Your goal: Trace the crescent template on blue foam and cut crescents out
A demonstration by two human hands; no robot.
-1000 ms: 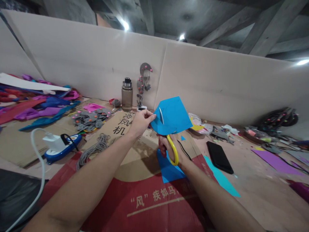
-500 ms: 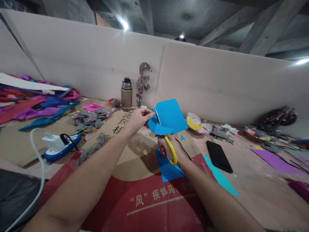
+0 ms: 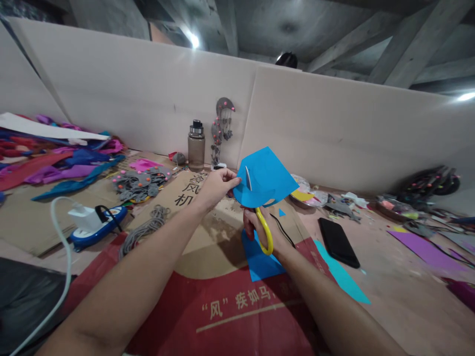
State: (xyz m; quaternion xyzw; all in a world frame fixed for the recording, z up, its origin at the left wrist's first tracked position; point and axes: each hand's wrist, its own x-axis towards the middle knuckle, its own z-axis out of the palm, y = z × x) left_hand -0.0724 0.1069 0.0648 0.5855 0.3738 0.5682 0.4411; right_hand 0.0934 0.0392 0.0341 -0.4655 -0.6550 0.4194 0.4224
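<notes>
A blue sheet (image 3: 270, 170) with a curved cut in it is held up above the cardboard. My left hand (image 3: 221, 187) pinches its left edge between thumb and fingers. Below the sheet, my right hand (image 3: 265, 228) is closed around the yellow handle of a pair of scissors (image 3: 265, 232). One pale blade pokes up through the cut on the sheet's left side; the other blade is hidden. Another blue piece (image 3: 260, 259) lies on the cardboard under my right hand, and a small blue triangle (image 3: 282, 212) lies just right of the held sheet.
Printed cardboard (image 3: 208, 257) covers the tabletop under my hands. A phone (image 3: 338, 242) and a turquoise strip (image 3: 343, 274) lie to the right. Behind stand a bottle (image 3: 196, 151) and a grey moon ornament (image 3: 223, 116). At left are grey cord (image 3: 144, 230) and a blue power strip (image 3: 98, 230).
The blue sheet has shifted slightly right and tilted, and a gap has opened along its lower cut. The scissor blade stands farther right on it. Both hands keep their holds.
</notes>
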